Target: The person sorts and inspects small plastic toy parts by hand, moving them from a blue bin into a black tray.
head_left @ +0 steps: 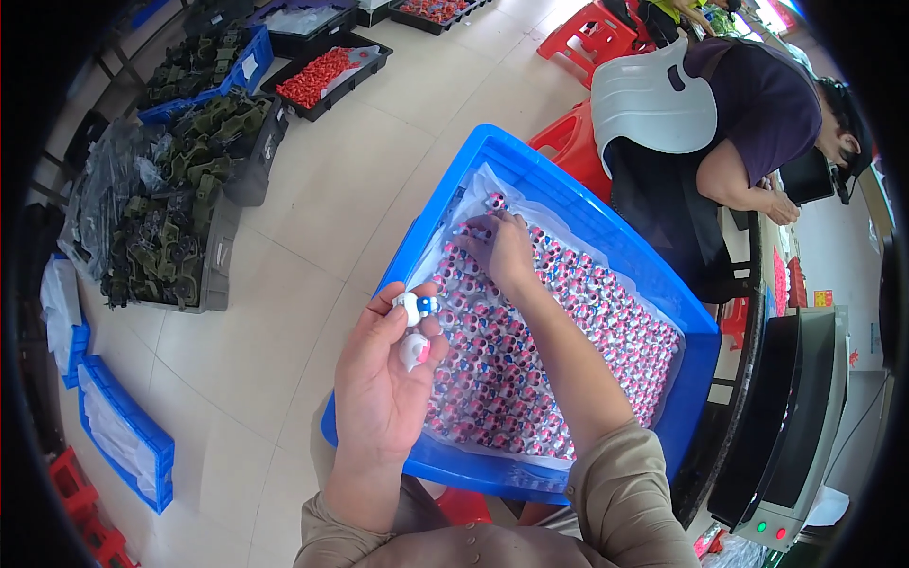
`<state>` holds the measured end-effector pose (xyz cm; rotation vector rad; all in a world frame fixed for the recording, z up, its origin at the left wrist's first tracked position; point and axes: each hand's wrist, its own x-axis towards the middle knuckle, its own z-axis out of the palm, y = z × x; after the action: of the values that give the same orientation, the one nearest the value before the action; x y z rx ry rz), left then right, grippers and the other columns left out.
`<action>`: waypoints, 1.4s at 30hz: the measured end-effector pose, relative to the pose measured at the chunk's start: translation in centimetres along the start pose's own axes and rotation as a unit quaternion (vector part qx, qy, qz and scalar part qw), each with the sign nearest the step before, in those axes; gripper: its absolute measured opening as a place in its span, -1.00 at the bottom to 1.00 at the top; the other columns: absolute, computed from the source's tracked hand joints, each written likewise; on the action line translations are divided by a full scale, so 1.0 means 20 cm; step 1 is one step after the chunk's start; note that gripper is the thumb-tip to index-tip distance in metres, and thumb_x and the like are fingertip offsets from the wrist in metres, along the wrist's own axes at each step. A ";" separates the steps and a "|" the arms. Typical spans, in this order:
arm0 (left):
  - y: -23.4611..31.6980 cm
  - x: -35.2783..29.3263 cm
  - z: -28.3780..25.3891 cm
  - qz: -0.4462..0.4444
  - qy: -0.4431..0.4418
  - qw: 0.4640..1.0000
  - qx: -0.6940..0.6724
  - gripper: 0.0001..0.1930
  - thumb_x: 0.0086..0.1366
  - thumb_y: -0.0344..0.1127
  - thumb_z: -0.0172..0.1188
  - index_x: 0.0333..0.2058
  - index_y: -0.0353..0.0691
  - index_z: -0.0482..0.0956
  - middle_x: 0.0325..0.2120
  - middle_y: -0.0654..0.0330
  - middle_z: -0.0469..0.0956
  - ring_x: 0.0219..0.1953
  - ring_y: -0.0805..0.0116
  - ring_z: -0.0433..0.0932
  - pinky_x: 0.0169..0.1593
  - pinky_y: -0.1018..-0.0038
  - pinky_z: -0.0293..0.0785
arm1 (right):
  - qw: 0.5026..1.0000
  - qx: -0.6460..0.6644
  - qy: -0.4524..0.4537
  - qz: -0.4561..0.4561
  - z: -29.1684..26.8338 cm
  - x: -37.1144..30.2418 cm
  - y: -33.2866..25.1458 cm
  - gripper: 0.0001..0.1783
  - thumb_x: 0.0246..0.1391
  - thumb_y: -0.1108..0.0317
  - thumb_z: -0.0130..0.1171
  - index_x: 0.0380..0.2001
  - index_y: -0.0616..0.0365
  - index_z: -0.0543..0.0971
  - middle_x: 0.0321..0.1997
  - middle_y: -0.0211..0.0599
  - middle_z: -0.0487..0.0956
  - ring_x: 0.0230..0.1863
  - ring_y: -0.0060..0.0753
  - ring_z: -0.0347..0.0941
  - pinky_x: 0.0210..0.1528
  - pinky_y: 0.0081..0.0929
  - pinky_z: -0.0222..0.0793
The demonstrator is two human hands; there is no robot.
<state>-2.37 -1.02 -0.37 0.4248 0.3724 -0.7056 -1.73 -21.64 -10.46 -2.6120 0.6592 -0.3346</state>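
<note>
White-and-blue toy figurine pinched in my left hand, rows of others under my right.
My left palm is turned up, thumb and fingers closed on that figurine, whose long axis runs crosswise with its blue end to the right; a white-and-pink toy piece rests just below it against my curled fingers. My right hand reaches to the far-left part of the blue plastic crate, fingers partly bent, and I cannot tell whether they grip anything. It is nearer than my left to the packed figurines, which lie beneath it and back toward me: small, glossy, white and pink with dark round spots and blue bits, on white sheeting.
</note>
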 end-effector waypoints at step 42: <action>-0.05 0.01 -0.02 -0.039 -0.020 0.999 -0.013 -0.81 0.24 -0.36 0.01 -0.22 -0.33 0.40 -0.24 -0.03 0.44 -0.17 0.19 0.45 -0.05 0.40 0.40 | 0.996 -0.056 0.033 -0.063 0.04 0.09 0.09 -0.69 -0.20 0.24 0.25 -0.34 0.17 0.59 -0.20 -0.11 0.46 -0.07 -0.11 0.30 -0.05 -0.32 0.27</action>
<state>-3.00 -1.70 -0.98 0.3726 0.3623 -0.7842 -0.62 -23.78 -11.79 -2.7676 0.5513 -0.4367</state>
